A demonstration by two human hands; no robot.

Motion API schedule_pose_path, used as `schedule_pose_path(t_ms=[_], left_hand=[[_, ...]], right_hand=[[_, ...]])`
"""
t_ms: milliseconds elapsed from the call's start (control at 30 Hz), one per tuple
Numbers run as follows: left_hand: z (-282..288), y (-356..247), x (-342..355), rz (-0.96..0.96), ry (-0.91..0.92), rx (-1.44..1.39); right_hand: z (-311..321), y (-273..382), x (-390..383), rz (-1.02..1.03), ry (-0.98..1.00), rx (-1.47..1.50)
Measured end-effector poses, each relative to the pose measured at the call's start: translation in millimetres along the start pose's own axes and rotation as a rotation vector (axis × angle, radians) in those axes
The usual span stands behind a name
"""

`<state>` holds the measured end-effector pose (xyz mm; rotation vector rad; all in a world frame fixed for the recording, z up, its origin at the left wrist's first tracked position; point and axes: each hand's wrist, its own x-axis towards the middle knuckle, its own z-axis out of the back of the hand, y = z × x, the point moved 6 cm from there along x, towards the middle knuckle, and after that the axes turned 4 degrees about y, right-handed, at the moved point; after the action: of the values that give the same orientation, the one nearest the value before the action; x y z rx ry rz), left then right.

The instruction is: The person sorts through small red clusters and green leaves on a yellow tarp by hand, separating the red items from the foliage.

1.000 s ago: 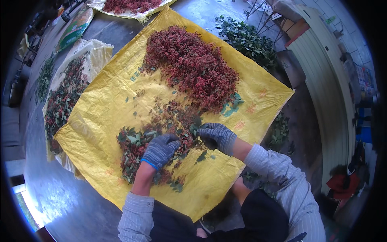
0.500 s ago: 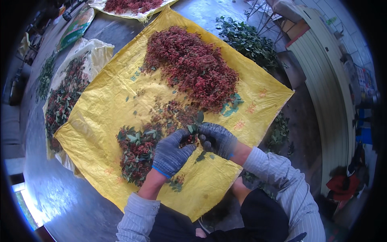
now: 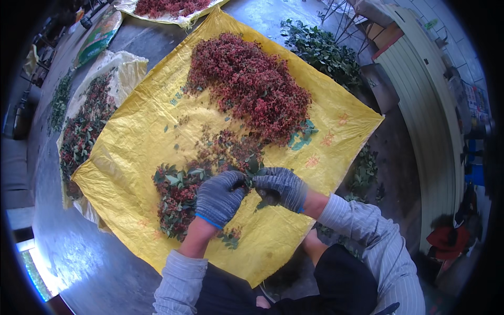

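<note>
At the centre of the frame, the left hand (image 3: pixel 221 198) and right hand (image 3: pixel 282 188) nearly meet, both with fingers curled narrow, pinching a leafy sprig (image 3: pixel 253 168) above the yellow sheet (image 3: pixel 134 139), below the red berry heap (image 3: pixel 249 86)

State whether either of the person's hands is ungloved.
No, the left hand and the right hand both wear grey knitted gloves.
</note>
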<state>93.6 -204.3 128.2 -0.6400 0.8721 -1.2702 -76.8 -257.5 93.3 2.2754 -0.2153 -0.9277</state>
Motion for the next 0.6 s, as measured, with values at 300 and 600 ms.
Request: schedule_pose_path(t_ms=[300, 600], left_hand=[[-23.1, 3.4, 2.4, -0.043, 0.161, 0.459], [-9.1, 42.7, 5.4, 0.54, 0.139, -0.699]], right_hand=[[-8.5, -0.5, -14.7, -0.051, 0.121, -0.046], [69.4, 9.7, -8.5, -0.016, -0.17, -0.264]])
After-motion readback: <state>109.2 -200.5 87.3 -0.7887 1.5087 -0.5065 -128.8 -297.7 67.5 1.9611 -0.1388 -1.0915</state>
